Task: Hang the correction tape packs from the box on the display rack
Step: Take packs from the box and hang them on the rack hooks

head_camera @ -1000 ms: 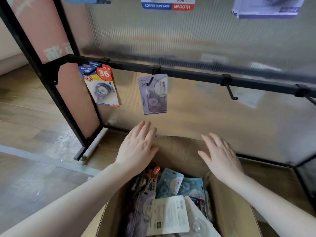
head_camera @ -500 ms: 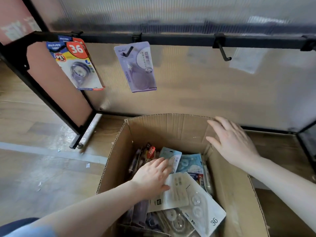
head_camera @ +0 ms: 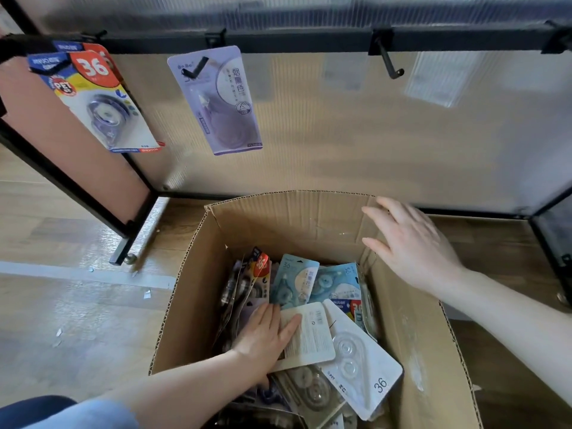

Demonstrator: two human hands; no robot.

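Fingers, left hand (head_camera: 263, 337): laid nearly straight and close together on a white pack (head_camera: 305, 334) inside the box (head_camera: 192, 305); the thumb is hidden under the hand, so whether it grips the pack cannot be told.
Fingers, right hand (head_camera: 413, 246): stretched out and relaxed, holding nothing, spread over the far right corner of the box; whether they touch the cardboard is unclear.
Left arm: reaches in over the near edge of the box from the lower left, with a blue sleeve (head_camera: 62, 411) at the bottom corner.
Right arm: comes in from the right edge, above the right wall of the box.
Box: open brown cardboard, standing on a wooden floor (head_camera: 62, 305) just in front of the rack (head_camera: 309, 38).
Packs in the box: a loose heap; two pale blue packs (head_camera: 295, 280) stand at the back, a red-and-white one marked 36 leans at the left, and a clear-fronted pack marked 36 (head_camera: 362, 370) lies tilted at the right, partly under the white pack.
Rack: a black rail runs across the top, with a ribbed translucent panel behind it and black legs down to the floor at the left.
Hung packs: a colourful pack marked 36 (head_camera: 99, 100) hangs at the left end of the rail; a lilac pack (head_camera: 223, 100) hangs from the next hook, apart from it.
Free hook (head_camera: 391, 65): sticks out bare, right of the lilac pack.
Floor: small white scraps lie left of the box.
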